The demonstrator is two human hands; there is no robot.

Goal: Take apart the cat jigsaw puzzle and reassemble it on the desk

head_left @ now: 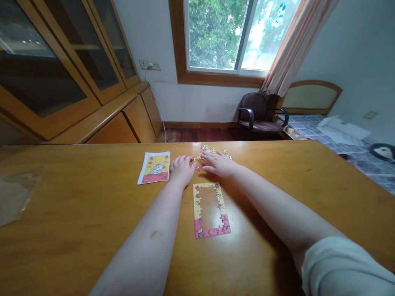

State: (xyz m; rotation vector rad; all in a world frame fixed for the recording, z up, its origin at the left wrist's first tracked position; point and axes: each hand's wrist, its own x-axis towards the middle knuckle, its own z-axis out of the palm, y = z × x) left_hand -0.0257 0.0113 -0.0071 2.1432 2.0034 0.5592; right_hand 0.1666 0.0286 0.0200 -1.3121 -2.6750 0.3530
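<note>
Beyond a jigsaw frame, my left hand [183, 169] rests on the wooden table with its fingers bent and the thumb apart, next to the loose puzzle pieces; I see nothing in it. My right hand [221, 164] reaches over the pieces with fingers stretched out, close to a pink puzzle piece [199, 168]. Loose pieces [208, 149] lie scattered just past both hands, some hidden by the right one. Nearer to me lies the joined puzzle border [196, 211], yellow above and pink below, its middle showing bare table. Left of my left hand is a reference picture [156, 168] of a white cartoon animal.
A clear plastic sheet [18, 193] lies on the table's left side. Past the table [92, 230] stand a glass-door cabinet [89, 49], a chair [257, 111] under the window, and a bed [321, 127] at the right.
</note>
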